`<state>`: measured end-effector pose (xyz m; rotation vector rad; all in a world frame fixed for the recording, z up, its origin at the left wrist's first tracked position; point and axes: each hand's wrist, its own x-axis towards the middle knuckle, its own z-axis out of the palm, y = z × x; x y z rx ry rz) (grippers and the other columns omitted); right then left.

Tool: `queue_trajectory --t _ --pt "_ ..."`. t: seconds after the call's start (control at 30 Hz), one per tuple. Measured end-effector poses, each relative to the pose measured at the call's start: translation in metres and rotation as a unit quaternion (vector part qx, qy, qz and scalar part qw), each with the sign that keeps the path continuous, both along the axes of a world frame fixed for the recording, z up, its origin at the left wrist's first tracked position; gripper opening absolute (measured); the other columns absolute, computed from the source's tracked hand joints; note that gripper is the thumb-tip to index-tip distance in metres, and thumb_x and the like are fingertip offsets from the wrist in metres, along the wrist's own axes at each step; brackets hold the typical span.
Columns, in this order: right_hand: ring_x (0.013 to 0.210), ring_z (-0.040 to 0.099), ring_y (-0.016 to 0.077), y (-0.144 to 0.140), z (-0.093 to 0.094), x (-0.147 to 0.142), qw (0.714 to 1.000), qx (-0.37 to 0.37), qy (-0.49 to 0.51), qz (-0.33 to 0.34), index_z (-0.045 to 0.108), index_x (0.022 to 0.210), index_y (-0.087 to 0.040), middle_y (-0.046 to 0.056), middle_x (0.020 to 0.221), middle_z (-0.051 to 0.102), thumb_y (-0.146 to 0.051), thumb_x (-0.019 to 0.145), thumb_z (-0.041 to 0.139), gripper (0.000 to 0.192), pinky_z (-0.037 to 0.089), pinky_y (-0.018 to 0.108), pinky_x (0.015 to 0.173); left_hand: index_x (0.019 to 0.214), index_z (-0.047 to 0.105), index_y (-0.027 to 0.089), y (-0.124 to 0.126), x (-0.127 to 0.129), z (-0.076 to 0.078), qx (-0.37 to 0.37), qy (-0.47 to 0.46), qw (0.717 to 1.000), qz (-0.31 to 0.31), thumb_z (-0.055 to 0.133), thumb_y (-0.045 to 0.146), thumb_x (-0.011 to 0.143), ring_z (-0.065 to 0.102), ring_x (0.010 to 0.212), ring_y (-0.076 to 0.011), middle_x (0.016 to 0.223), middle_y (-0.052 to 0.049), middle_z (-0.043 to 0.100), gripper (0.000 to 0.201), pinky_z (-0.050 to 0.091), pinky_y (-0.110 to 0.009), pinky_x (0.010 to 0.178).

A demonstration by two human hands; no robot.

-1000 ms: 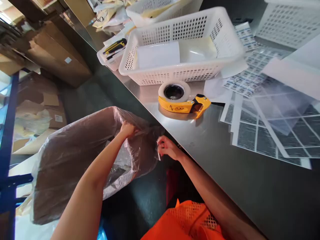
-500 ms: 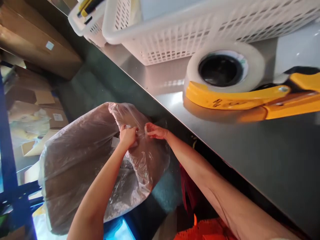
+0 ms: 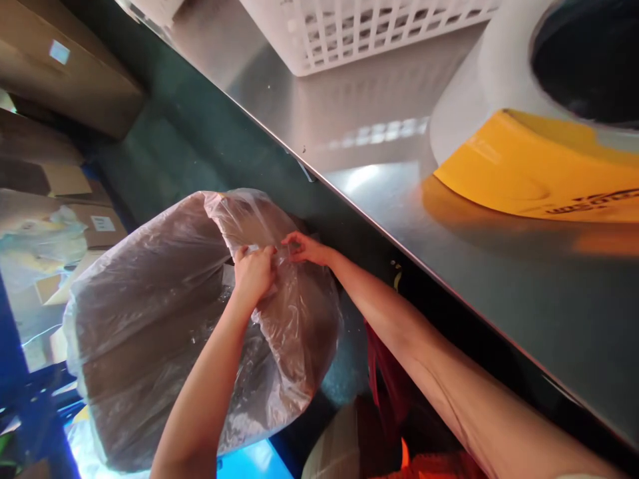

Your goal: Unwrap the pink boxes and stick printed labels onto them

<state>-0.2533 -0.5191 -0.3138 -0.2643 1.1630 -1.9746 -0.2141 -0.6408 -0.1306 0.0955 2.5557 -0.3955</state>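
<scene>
A large clear plastic bag (image 3: pixel 150 319) lines a brown bin or box beside the metal table. My left hand (image 3: pixel 253 271) pinches the bag's rim near its upper edge. My right hand (image 3: pixel 305 249) grips the same stretch of plastic just to the right, its fingers nearly touching the left hand. Both arms reach down from the lower edge of the view. Crumpled plastic lies inside the bag.
A steel table (image 3: pixel 449 253) runs diagonally on the right, bearing a yellow tape dispenser (image 3: pixel 549 166) with a white roll and a white perforated basket (image 3: pixel 359 26). Cardboard boxes (image 3: pixel 60 73) stand at the left on a dark floor. A blue frame (image 3: pixel 30 406) is at lower left.
My right hand moved left from the table edge and met the left hand on the bag's rim. The camera dropped closer to the table, so the dispenser looms larger.
</scene>
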Motion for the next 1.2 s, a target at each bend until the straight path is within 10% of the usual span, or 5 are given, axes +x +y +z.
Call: queue_trajectory --t 0.23,0.43,0.83,1.0,1.2 --pt "0.082 0.059 0.0116 0.016 -0.011 0.000 0.999 0.033 0.036 0.002 0.057 0.110 -0.019 0.003 0.114 0.059 -0.021 0.077 0.077 0.038 0.053 0.026 0.071 0.117 0.066 0.011 0.028 -0.007 0.002 0.015 0.007 0.995 -0.096 0.031 0.011 0.091 0.054 0.121 -0.0373 0.118 -0.023 0.066 0.043 0.031 -0.055 0.106" --pt "0.090 0.064 0.0169 0.019 -0.021 -0.004 0.990 0.098 0.098 0.035 0.062 0.109 -0.014 0.006 0.109 0.064 -0.030 0.094 0.062 0.022 0.057 0.034 0.076 0.127 0.065 0.015 0.034 0.024 -0.022 0.067 -0.145 0.962 -0.222 0.042 0.012 0.089 0.043 0.139 -0.0280 0.141 -0.015 0.058 0.045 0.032 -0.043 0.113" --pt "0.127 0.048 0.0251 -0.006 -0.017 0.001 0.941 0.273 0.196 -0.047 0.067 0.094 -0.018 0.006 0.145 0.044 -0.029 0.081 0.077 0.020 0.035 0.047 0.111 0.142 0.051 0.006 0.036 0.049 -0.045 -0.022 -0.183 0.965 -0.187 0.037 0.014 0.090 0.031 0.147 -0.0337 0.152 -0.020 0.044 0.055 0.021 -0.050 0.118" --pt "0.137 0.035 0.0372 -0.017 -0.021 -0.001 0.897 0.403 0.098 -0.154 0.048 0.130 -0.017 0.019 0.145 0.034 -0.034 0.069 0.085 0.073 0.030 0.059 0.110 0.144 0.049 0.003 0.036 0.045 -0.046 -0.032 -0.194 0.964 -0.180 0.040 0.018 0.089 0.030 0.147 -0.0361 0.153 -0.024 0.039 0.057 0.022 -0.052 0.117" --pt "0.139 0.035 0.0334 -0.004 -0.018 0.009 0.897 0.393 0.095 -0.176 0.046 0.136 -0.014 0.021 0.146 0.040 -0.033 0.097 0.052 0.044 0.031 0.054 0.112 0.142 0.050 0.003 0.042 0.046 -0.047 -0.016 -0.209 0.964 -0.164 0.050 0.024 0.085 0.035 0.144 -0.0375 0.153 -0.028 0.037 0.061 0.030 -0.051 0.112"
